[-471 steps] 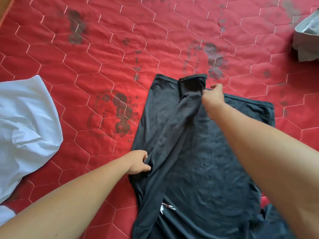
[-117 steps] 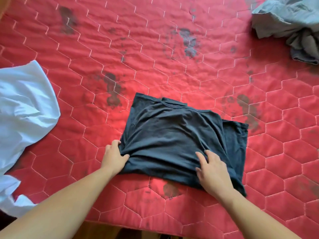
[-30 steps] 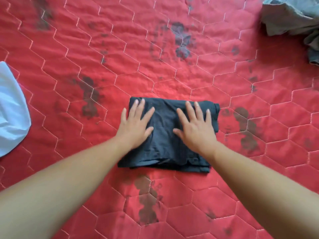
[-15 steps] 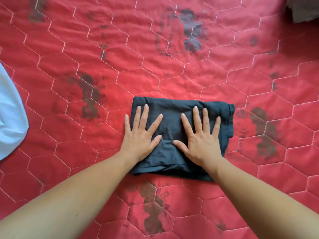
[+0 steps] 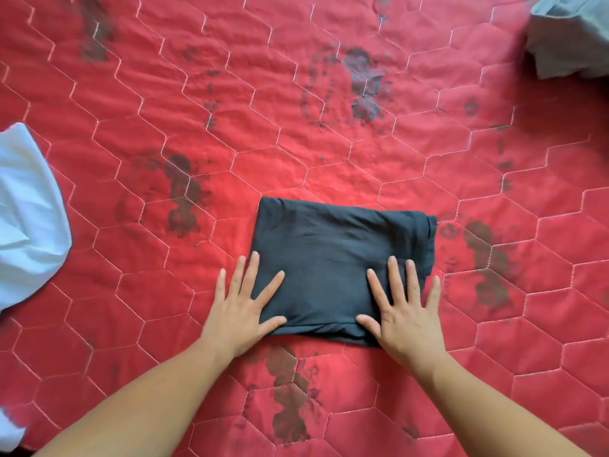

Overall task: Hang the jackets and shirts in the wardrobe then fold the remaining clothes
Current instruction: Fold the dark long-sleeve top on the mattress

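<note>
A dark navy garment (image 5: 333, 255) lies folded into a neat rectangle in the middle of the red quilted bedspread (image 5: 296, 133). My left hand (image 5: 245, 308) lies flat with fingers spread on its near left corner, partly on the quilt. My right hand (image 5: 403, 311) presses flat on the near right corner, fingers straight and spread. Neither hand grips the cloth.
A white garment (image 5: 26, 222) lies crumpled at the left edge. A grey garment (image 5: 570, 37) is bunched at the top right corner. The quilt carries dark floral prints and hexagon stitching around the folded piece.
Both hands have slid back from the middle of the folded garment to its near corners. The garment has kept its folded shape.
</note>
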`<state>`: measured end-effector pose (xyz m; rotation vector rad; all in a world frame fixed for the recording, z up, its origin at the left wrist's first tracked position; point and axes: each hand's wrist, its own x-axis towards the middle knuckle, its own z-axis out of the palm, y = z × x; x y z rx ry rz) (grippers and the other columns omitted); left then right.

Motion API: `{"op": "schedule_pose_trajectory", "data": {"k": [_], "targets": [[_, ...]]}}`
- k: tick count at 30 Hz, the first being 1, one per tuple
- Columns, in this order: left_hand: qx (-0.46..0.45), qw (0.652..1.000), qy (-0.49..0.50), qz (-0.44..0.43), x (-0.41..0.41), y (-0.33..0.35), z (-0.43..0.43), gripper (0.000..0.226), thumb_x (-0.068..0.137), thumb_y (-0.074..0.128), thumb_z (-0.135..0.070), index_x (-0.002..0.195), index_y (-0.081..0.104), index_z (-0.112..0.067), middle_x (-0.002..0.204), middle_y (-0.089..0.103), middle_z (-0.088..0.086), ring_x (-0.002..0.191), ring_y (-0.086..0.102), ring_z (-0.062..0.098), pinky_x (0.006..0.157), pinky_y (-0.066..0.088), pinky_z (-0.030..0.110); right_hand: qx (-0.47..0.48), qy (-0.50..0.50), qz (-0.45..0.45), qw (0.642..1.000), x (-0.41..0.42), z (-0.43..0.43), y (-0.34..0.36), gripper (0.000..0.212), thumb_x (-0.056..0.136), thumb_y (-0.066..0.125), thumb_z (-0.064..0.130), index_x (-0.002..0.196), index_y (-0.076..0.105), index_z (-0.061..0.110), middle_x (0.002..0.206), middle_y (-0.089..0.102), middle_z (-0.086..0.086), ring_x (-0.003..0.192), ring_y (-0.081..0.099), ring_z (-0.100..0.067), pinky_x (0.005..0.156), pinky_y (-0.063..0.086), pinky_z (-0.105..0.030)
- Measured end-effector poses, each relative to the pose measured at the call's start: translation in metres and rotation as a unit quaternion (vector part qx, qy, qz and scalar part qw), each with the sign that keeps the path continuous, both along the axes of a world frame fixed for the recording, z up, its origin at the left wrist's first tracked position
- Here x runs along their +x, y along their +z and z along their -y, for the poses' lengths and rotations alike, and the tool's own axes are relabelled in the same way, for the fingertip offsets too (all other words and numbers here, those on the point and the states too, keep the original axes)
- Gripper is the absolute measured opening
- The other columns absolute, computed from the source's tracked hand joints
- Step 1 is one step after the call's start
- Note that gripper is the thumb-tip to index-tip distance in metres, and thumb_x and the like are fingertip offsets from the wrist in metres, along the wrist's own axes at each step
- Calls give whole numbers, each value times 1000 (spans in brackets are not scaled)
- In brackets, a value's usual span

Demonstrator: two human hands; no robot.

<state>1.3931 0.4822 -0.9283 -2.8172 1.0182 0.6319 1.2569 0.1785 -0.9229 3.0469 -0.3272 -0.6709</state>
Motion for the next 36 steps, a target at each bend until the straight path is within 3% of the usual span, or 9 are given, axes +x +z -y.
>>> {"op": "schedule_pose_trajectory", "data": {"k": [3, 6, 9, 12, 16, 22, 27, 30, 36], "targets": [[2, 1000, 8, -15, 1, 3, 0, 83, 89, 20, -80, 159, 1, -41, 167, -14, 18, 155, -4, 36, 122, 15, 58, 37, -36, 3, 999, -3, -4, -4, 84, 90, 29, 77, 160, 21, 31, 169, 3, -12, 155, -3, -40, 114, 15, -72], [-92, 987, 113, -70, 7, 17, 12, 78, 95, 44, -64, 160, 9, -39, 168, 0, 12, 155, 4, 28, 124, 14, 45, 152, -182, 141, 961, 14, -10, 10, 74, 94, 59, 55, 156, 32, 25, 165, 12, -17, 153, 10, -36, 118, 21, -58], [-252, 907, 315, -121, 29, 24, 31, 67, 91, 69, -30, 150, 39, -29, 141, 43, 7, 132, 44, 22, 114, 35, 37, 254, -456, 234, 820, 40, -2, 27, 91, 83, 80, 29, 155, 27, 12, 150, 33, -23, 140, 31, -36, 118, 26, -47], [-310, 825, 431, -193, 57, 33, 50, 51, 85, 70, -12, 128, 53, -35, 112, 56, 4, 101, 61, 21, 95, 51, 33, 334, -642, 183, 666, 55, 15, 27, 79, 75, 85, 22, 140, 42, 10, 130, 58, -17, 117, 58, -32, 104, 46, -44], [-308, 789, 420, -325, 75, 41, 58, 43, 85, 70, 0, 118, 58, -25, 100, 66, 2, 85, 65, 16, 71, 52, 18, 437, -668, 72, 598, 65, 29, 34, 34, 74, 83, 11, 105, 71, 2, 89, 75, -15, 75, 70, -28, 73, 58, -40], [-267, 825, 357, -347, 83, 71, 61, 32, 75, 73, -5, 99, 70, -27, 91, 66, 9, 75, 57, 17, 71, 49, 30, 478, -599, 54, 641, 70, 23, 61, 16, 84, 72, 5, 99, 74, 10, 90, 75, -10, 82, 71, -27, 80, 58, -38], [-265, 857, 295, -329, 90, 125, 67, 36, 83, 61, 3, 107, 70, -22, 92, 65, -2, 77, 57, 13, 73, 48, 28, 429, -463, 95, 770, 76, 15, 114, 21, 90, 61, 9, 110, 65, 16, 105, 71, 1, 98, 66, -16, 85, 52, -31], [-272, 865, 285, -311, 99, 173, 76, 40, 85, 56, 3, 110, 71, -23, 88, 67, 1, 69, 56, 14, 64, 46, 26, 400, -436, 123, 797, 89, 17, 166, 25, 89, 59, 8, 113, 54, 13, 107, 66, -2, 104, 62, -24, 89, 49, -37], [-286, 856, 279, -327, 128, 312, 90, 38, 85, 68, -2, 118, 66, -22, 91, 60, 1, 62, 54, 10, 53, 44, 17, 338, -351, 167, 857, 123, 15, 323, 94, 87, 56, 3, 157, 2, 36, 76, 56, -8, 72, 59, -30, 69, 45, -36]]}}
